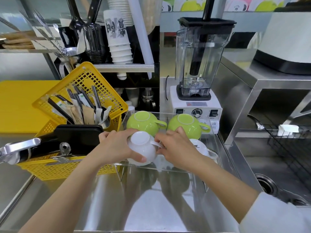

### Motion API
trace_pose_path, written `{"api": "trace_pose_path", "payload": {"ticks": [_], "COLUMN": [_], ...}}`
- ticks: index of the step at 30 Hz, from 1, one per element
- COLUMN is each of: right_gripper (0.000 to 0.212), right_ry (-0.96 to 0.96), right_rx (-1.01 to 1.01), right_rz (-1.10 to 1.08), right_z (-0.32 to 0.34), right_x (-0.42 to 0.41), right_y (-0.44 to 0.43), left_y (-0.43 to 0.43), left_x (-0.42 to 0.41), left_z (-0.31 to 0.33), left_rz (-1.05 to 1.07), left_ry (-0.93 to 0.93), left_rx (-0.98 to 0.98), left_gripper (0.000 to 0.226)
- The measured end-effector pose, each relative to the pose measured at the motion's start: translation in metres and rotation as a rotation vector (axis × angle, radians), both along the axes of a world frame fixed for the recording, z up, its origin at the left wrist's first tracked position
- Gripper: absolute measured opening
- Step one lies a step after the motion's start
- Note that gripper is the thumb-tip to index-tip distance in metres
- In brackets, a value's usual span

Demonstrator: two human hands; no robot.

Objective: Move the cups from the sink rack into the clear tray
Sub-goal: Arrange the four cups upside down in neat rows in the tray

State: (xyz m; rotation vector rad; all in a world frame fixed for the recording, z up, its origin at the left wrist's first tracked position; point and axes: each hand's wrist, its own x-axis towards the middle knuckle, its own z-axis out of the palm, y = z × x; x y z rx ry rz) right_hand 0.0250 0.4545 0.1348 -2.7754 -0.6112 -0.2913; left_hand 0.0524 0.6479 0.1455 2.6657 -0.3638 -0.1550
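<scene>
The clear tray sits on the steel counter with several cups in it, all upside down. Two green cups stand at its back. At the front left a white cup is gripped around its body by my left hand, and my right hand pinches its handle. Another white cup rests at the tray's front right, partly hidden by my right hand. The black wire sink rack stands in the sink at the far right; I see no cups on it.
A yellow basket with utensils, packets and a black board touches the tray's left side. A white blender stands right behind the tray. The sink with its drain lies to the right. Bare steel counter stretches in front.
</scene>
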Motion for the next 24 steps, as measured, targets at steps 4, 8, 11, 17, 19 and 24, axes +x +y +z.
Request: {"api": "trace_pose_path", "payload": {"ticks": [4, 8, 11, 17, 19, 24], "right_gripper": [0.014, 0.013, 0.013, 0.010, 0.011, 0.012], "right_ry": [0.020, 0.008, -0.017, 0.005, 0.012, 0.045], "right_rx": [-0.054, -0.100, -0.151, -0.127, -0.125, -0.115], "right_rz": [0.010, 0.019, 0.042, 0.039, 0.030, 0.013], "right_z": [0.002, 0.004, 0.005, 0.006, 0.005, 0.003], "right_x": [0.001, 0.002, 0.002, 0.004, 0.004, 0.007], "right_y": [0.000, 0.002, 0.003, 0.002, 0.002, 0.002], "left_y": [-0.001, 0.000, 0.001, 0.001, 0.000, 0.002], "left_x": [0.001, 0.001, 0.001, 0.006, 0.008, 0.011], "left_z": [-0.002, -0.004, -0.006, -0.006, -0.007, -0.013], "left_rz": [-0.008, -0.013, -0.006, -0.035, -0.051, -0.071], "left_ry": [-0.015, -0.044, -0.055, 0.001, 0.056, 0.076], "left_rx": [0.003, 0.021, 0.034, 0.015, -0.052, -0.125], "left_gripper": [0.084, 0.085, 0.085, 0.078, 0.076, 0.071]}}
